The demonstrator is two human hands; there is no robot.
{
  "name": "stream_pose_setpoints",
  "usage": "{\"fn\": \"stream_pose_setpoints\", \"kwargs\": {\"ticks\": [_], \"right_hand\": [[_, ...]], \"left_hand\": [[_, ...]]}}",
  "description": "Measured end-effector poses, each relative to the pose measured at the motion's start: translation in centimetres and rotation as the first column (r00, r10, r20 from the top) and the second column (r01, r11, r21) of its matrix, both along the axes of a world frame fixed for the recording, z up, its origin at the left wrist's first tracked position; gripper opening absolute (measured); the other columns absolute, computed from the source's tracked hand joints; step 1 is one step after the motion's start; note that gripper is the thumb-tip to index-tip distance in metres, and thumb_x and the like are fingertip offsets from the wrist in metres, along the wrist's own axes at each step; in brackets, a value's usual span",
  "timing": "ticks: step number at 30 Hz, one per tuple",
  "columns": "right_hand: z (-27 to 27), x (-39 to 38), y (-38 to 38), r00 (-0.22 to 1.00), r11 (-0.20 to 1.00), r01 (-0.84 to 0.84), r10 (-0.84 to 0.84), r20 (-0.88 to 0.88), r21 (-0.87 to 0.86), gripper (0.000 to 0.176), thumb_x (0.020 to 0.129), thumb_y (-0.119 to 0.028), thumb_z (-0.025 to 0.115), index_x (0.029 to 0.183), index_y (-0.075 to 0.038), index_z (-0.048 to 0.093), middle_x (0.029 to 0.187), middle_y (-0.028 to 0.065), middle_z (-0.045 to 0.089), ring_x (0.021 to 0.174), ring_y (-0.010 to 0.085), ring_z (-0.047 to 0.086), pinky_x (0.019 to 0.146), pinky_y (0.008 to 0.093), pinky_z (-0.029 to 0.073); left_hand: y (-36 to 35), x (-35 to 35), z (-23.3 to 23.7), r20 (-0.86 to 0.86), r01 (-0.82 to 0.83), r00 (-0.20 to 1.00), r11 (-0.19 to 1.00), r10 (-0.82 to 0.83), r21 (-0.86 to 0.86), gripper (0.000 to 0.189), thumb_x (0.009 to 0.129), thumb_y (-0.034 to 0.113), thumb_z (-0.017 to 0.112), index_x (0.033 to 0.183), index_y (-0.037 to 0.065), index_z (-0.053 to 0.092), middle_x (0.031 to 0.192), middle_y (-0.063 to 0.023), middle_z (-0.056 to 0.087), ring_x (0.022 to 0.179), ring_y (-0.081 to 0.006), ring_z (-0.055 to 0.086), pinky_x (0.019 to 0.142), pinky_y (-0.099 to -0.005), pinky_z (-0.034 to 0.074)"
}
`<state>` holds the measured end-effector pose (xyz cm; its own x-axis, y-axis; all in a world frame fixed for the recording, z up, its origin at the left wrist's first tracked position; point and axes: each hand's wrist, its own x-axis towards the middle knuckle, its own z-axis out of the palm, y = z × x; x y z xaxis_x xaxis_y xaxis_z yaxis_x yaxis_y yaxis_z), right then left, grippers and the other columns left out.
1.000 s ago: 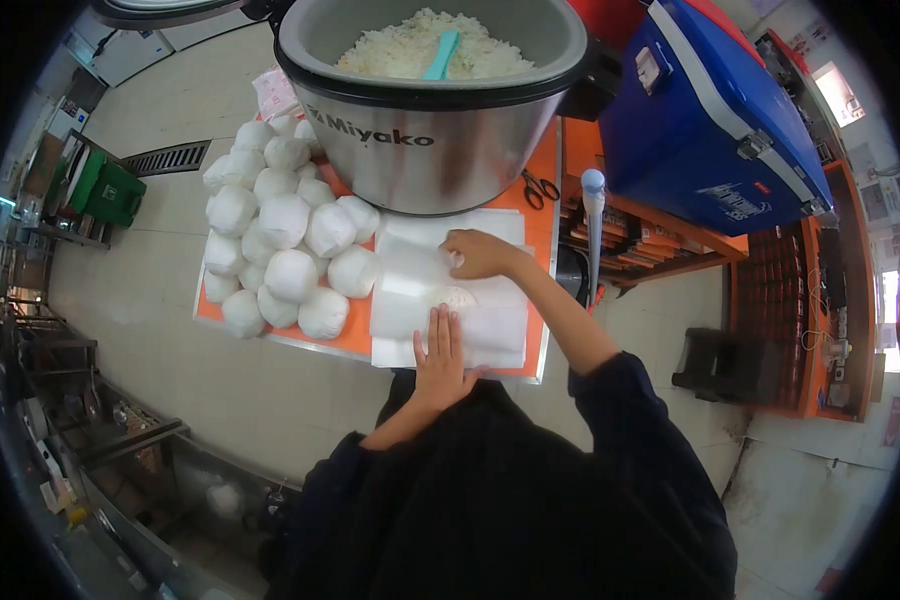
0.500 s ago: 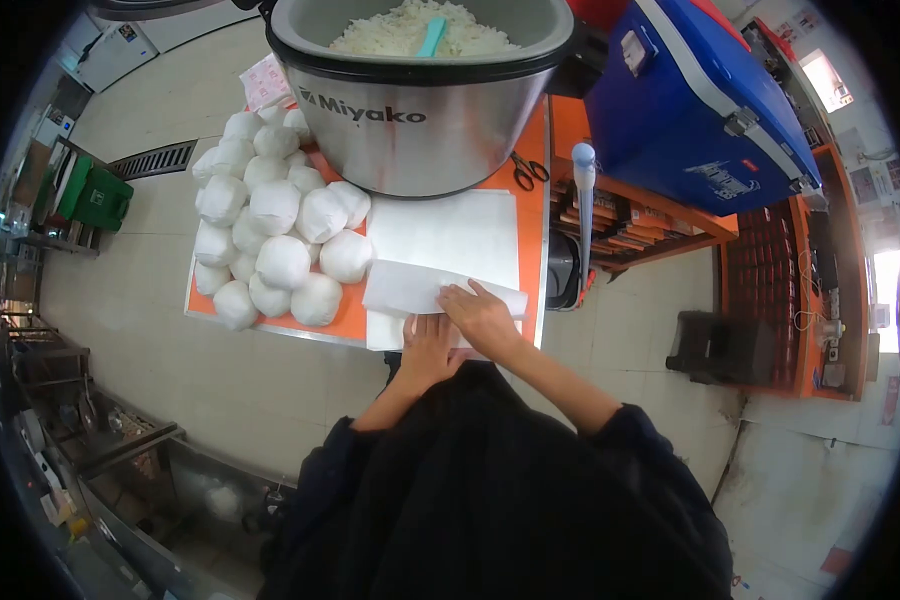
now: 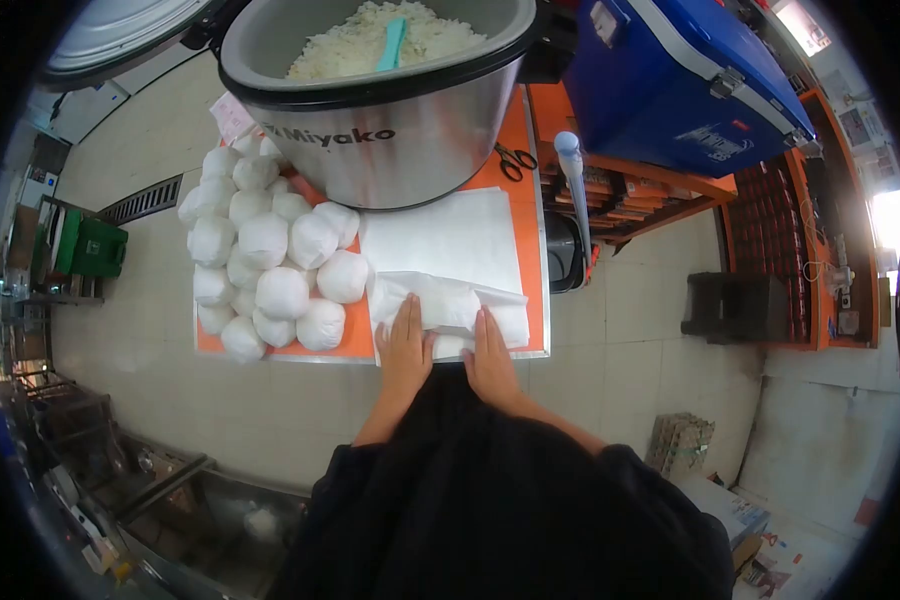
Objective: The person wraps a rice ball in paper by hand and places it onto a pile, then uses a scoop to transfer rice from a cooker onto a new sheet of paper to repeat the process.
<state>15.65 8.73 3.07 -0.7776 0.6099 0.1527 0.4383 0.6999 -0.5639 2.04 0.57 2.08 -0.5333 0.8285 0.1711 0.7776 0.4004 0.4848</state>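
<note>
A white paper packet [image 3: 450, 306], folded over, lies near the front edge of the table on a stack of white paper sheets [image 3: 450, 235]. My left hand [image 3: 405, 345] rests at the packet's left end, fingers stretched out and touching the paper. At its right end, my right hand [image 3: 490, 355] lies with straight fingers against the fold. Whatever the packet may contain is hidden. Beside the sheets, to the left, several round white paper-wrapped bundles [image 3: 263, 240] are piled up.
Behind the sheets stands a large Miyako rice cooker [image 3: 390, 150], lid raised, holding cooked rice [image 3: 345, 45] and a turquoise rice paddle [image 3: 392, 45]. Black scissors [image 3: 515, 162] lie right of it on the orange table [image 3: 532, 260]. A blue cooler box [image 3: 670, 90] sits farther right.
My right hand has moved from on top of the folded paper to its right end. My left hand has shifted to the left end. The view has tilted slightly.
</note>
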Motion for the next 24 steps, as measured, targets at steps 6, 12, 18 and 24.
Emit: {"fn": "stream_pose_setpoints", "kwargs": {"ticks": [6,12,18,24], "right_hand": [[-0.5,-0.1,3.0,0.991,0.989,0.134,-0.134,-0.006,-0.065,0.03,0.071,-0.007,0.063,0.1,-0.001,0.056,0.101,0.0128,0.056,0.095,0.0301,0.053,0.077,0.0398,0.044],[0.8,-1.1,7.5,0.996,0.963,0.073,-0.055,0.074,-0.258,0.011,0.072,-0.01,0.063,0.081,-0.004,0.066,0.078,0.0118,0.063,0.075,0.0306,0.059,0.07,0.0374,0.046],[2.4,-4.2,7.1,0.852,0.77,0.503,-0.366,0.374,-0.392,0.018,0.07,-0.016,0.068,0.082,-0.003,0.064,0.078,0.0132,0.061,0.078,0.0301,0.06,0.07,0.0397,0.046],[0.9,-6.5,10.6,0.908,0.978,-0.145,0.071,0.413,0.152,0.017,0.06,-0.008,0.066,0.076,-0.005,0.059,0.078,0.0123,0.058,0.077,0.0278,0.06,0.068,0.041,0.048]], "left_hand": [[-0.6,-4.7,-1.3,-0.123,0.181,0.974,0.98,-0.19,-0.077,0.037,0.072,0.023,0.066,0.107,0.014,0.061,0.095,-0.0022,0.058,0.091,-0.0165,0.054,0.074,-0.0403,0.033],[2.0,-8.0,0.3,0.092,0.33,0.94,0.944,-0.328,-0.005,0.017,0.068,0.02,0.068,0.084,0.014,0.067,0.071,-0.0037,0.061,0.074,-0.0185,0.058,0.065,-0.0367,0.039],[4.7,-7.1,2.3,0.366,0.033,0.925,0.942,0.098,-0.334,0.027,0.064,0.018,0.07,0.089,0.011,0.063,0.074,-0.0099,0.061,0.079,-0.0271,0.059,0.072,-0.0378,0.044],[9.7,-9.9,3.8,-0.052,0.458,0.882,0.877,-0.469,-0.142,0.045,0.055,0.013,0.073,0.098,0.01,0.059,0.077,-0.0105,0.062,0.081,-0.0302,0.06,0.072,-0.0383,0.045]]}}
